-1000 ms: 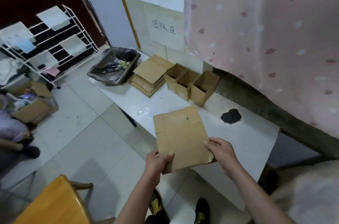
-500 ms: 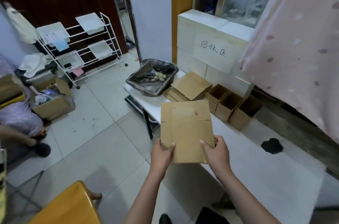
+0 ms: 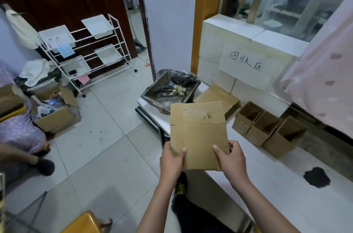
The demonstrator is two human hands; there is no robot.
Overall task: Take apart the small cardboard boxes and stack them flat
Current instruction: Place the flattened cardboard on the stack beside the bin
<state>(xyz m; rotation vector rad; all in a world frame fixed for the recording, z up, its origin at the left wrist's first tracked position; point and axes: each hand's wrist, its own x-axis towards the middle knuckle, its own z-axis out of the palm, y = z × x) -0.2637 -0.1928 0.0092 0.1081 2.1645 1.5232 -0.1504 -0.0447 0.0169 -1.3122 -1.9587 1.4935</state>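
Two hands, one sheet: your left hand (image 3: 172, 158) pinches the lower left edge of the flattened box (image 3: 198, 133), thumb on its face, fingers behind. Your right hand (image 3: 232, 160) grips the lower right corner the same way, thumb on top. You hold the flattened box in the air, above the near edge of the white table (image 3: 286, 190), tilted up toward you.

Far left: a white wire rack (image 3: 86, 49) with trays against the dark door; below it, an open carton of clutter (image 3: 55, 116) on the tiled floor.

Centre, at the table's far end: a bin lined with a black bag (image 3: 170, 87).

Just right of the bin: a stack of flat cardboard (image 3: 219, 97) lying on the table, partly hidden behind the sheet you hold.

Right of the stack: three small open boxes (image 3: 267, 127), upright, touching side by side in a row on the table.

Behind them: white blocks (image 3: 238, 51) with a handwritten sign.

Far right: a pink curtain (image 3: 322, 80); below it, a black stain (image 3: 316, 176) on the tabletop.
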